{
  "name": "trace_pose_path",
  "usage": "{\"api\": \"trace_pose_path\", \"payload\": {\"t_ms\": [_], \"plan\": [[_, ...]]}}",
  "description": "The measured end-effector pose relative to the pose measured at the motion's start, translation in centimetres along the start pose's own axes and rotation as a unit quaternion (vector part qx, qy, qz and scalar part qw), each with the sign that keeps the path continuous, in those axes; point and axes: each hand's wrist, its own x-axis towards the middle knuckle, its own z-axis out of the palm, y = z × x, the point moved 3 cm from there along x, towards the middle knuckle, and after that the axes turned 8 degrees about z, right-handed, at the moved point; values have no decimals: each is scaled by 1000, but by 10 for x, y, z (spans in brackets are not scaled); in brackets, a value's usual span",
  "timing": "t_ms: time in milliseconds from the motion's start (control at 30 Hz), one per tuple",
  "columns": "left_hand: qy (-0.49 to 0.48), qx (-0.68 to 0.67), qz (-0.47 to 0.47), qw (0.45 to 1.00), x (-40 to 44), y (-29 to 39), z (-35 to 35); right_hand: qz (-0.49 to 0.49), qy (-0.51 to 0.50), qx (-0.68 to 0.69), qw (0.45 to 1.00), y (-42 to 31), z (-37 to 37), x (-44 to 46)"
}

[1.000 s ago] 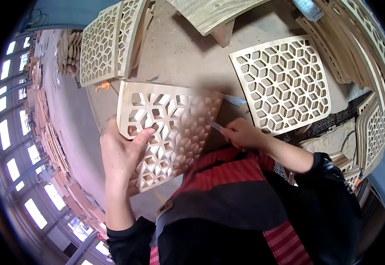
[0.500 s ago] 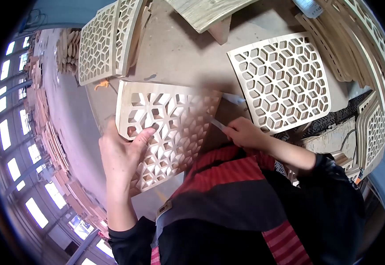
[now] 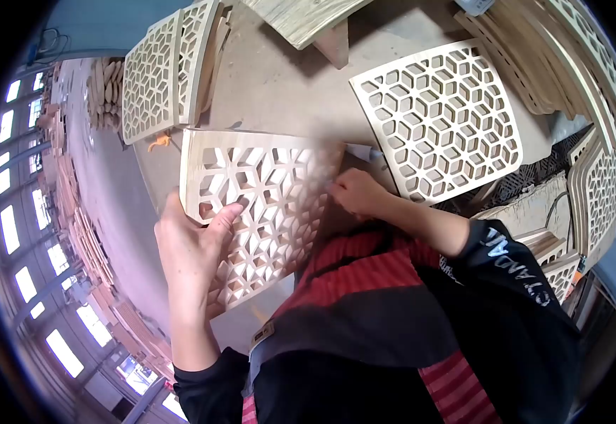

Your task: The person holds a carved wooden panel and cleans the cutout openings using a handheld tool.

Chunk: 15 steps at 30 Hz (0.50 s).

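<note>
My left hand (image 3: 193, 244) grips the left edge of a curved wooden lattice panel (image 3: 255, 201), its thumb resting over the front openings. The panel is tilted in front of my apron, cut through with a star-and-diamond pattern. At its right side is my right hand (image 3: 359, 194), closed, with the fingertips close to the lattice. The slim pale tool it held a moment earlier is now mostly hidden. A blurred smudge covers the panel's upper right corner. Just beyond that corner lies a pale, pointed object (image 3: 364, 152) whose kind I cannot make out.
Another lattice panel (image 3: 442, 120) lies flat on the worktable (image 3: 280, 92) to the right. More lattice panels (image 3: 163, 78) stand at the upper left, near an orange object (image 3: 159, 143). Curved wooden pieces (image 3: 513, 63) are stacked at the upper right. A wooden board (image 3: 308, 18) sits at the top.
My right hand has moved left and up, closer to the panel, and the slim tool has dropped from sight. The left hand keeps its hold. The whole view has shifted slightly.
</note>
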Motion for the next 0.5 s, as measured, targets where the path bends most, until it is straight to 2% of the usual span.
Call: {"api": "trace_pose_path", "payload": {"t_ms": [100, 133, 167, 233, 300, 367, 467, 500], "plan": [[-8, 10, -36, 999, -3, 6, -3, -7, 2, -10, 1000, -1, 3, 6], [12, 6, 20, 1000, -2, -2, -1, -18, -12, -20, 1000, -4, 1, 1], [14, 0, 16, 1000, -3, -3, -1, -38, -44, -41, 997, -3, -10, -23], [12, -12, 9, 1000, -3, -5, 0, -16, -71, -37, 997, 0, -14, -34], [3, -23, -22, 999, -4, 1, 2, 69, -56, 17, 996, 8, -10, -35], [1, -25, -35, 999, -4, 7, 2, -3, -6, -5, 1000, -1, -1, -5], [6, -5, -23, 1000, -9, 12, -2, -185, 22, -44, 982, -4, 4, 6], [8, 5, -7, 1000, -9, 10, -2, -170, -7, -45, 984, -7, -2, -4]]}}
